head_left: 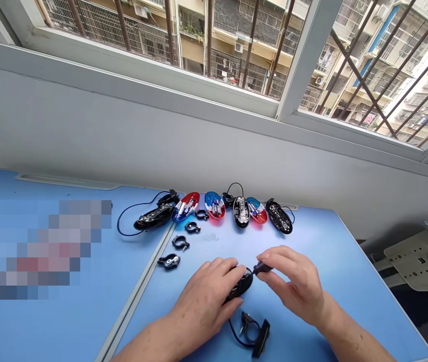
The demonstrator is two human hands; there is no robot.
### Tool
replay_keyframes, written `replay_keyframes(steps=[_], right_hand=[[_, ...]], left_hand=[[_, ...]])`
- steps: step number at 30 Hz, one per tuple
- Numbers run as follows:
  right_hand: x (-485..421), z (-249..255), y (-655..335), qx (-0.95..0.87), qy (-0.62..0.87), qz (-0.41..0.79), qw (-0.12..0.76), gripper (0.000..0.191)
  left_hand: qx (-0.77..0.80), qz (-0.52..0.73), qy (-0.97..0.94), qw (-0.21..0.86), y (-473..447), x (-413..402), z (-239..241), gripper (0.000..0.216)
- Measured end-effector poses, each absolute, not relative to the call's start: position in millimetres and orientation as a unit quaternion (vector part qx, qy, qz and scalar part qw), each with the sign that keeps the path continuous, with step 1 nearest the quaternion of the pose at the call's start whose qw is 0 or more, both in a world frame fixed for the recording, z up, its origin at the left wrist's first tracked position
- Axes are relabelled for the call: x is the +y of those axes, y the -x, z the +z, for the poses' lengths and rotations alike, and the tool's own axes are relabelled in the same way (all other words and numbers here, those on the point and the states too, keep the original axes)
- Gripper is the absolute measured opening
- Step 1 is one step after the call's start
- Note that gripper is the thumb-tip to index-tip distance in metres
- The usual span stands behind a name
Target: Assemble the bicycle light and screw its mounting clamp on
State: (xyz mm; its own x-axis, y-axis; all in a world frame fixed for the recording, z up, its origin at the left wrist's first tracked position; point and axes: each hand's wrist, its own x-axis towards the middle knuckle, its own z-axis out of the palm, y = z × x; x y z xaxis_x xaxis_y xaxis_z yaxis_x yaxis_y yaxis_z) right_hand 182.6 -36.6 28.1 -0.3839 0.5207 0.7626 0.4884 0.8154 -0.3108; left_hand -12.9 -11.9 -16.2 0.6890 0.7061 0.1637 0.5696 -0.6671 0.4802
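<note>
My left hand [208, 291] is closed around a black oval housing [243, 287] and presses it on the blue table, covering much of it. In my right hand [296, 286], thumb and fingers pinch the dark handle of a small screwdriver [262, 268]. Its thin shaft points left, with the tip at the housing's upper right end; whether it sits in a screw I cannot tell. From under my left hand a black cable [234, 334] runs to a small black switch unit [261, 339], beside a black ring clamp [249, 327].
Along the back lie open black housings [241, 211] with cables and red-and-blue shells [214, 205] holding batteries. Several black ring clamps [180, 243] form a line left of my hands. A seam [138, 291] crosses the table [349, 261]. A blurred patch [48, 251] covers the left.
</note>
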Motion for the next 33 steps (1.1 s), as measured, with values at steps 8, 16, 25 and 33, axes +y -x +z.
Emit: replay_keyframes(steps=[8,16,25,33], right_hand=[[-39.0,33.2,-189.3,-0.847,0.313,0.084,0.421,0.047],[-39.0,29.3,-184.2,-0.834,0.312,0.057,0.451,0.042],[-37.2,25.1,-180.3,-0.824,0.299,0.035,0.479,0.044],[-40.1,21.8,-175.7,-0.82,0.315,0.018,0.478,0.031]], left_hand=[[0.333,0.162,-0.909,0.192,15.9,-14.4,-17.0,0.048],[0.325,0.14,-0.916,0.188,14.6,-12.5,-12.7,0.048],[0.324,0.132,-0.917,0.19,14.6,-12.7,-9.8,0.044],[0.325,0.126,-0.914,0.205,13.7,-12.2,-6.8,0.039]])
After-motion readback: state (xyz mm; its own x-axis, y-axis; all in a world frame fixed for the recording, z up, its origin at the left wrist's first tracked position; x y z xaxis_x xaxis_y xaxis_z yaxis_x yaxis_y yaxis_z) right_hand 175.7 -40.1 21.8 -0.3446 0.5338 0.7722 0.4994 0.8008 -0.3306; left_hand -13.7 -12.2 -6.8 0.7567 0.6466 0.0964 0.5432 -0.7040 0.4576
